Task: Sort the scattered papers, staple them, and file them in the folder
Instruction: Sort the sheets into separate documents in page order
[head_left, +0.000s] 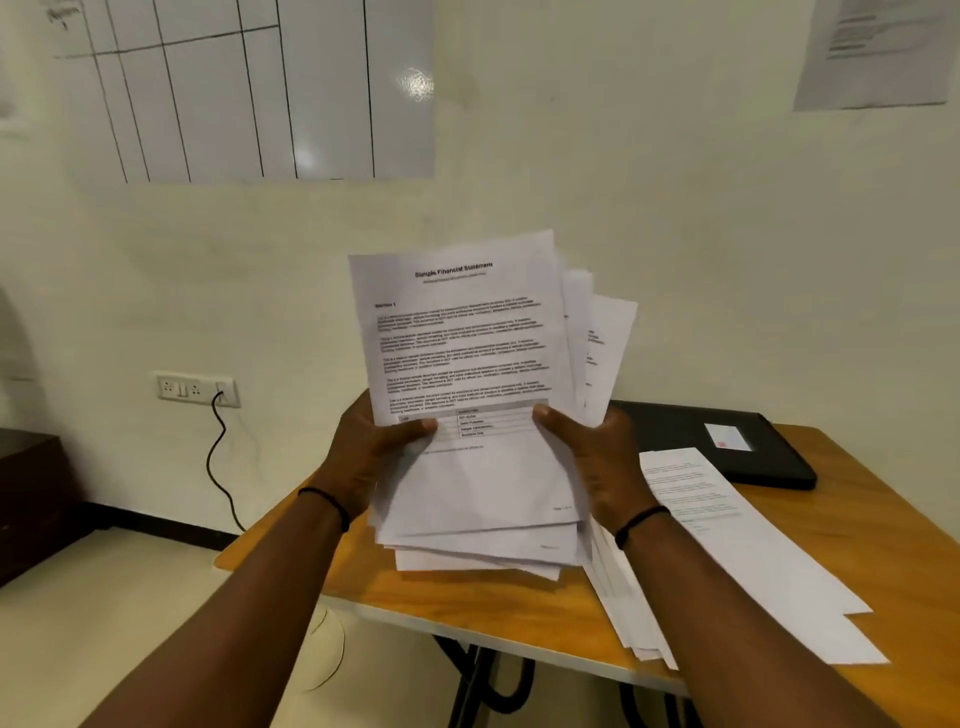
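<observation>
Papers (467, 364) fanned, limp, slippery; left hand (374, 447) and right hand (587, 447) both pinch the lower edges. Best squared by gripping both sides.

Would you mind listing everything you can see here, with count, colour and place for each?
Held paper stack: several white printed sheets, fanned unevenly, raised above the table.
Loose papers: several, white, overlapping on the table's right side.
Folder: one, black with a white label, closed, at the table's far edge.
Table: one, wood-coloured top, black legs.
Whiteboard: one, white with black grid lines, on the wall upper left.
Wall notice: one, white, upper right.
Socket plate: one, white, black cable plugged in.
Dark cabinet: one, far left.
Left hand: grips the stack's left edge.
Right hand: grips its right edge.
</observation>
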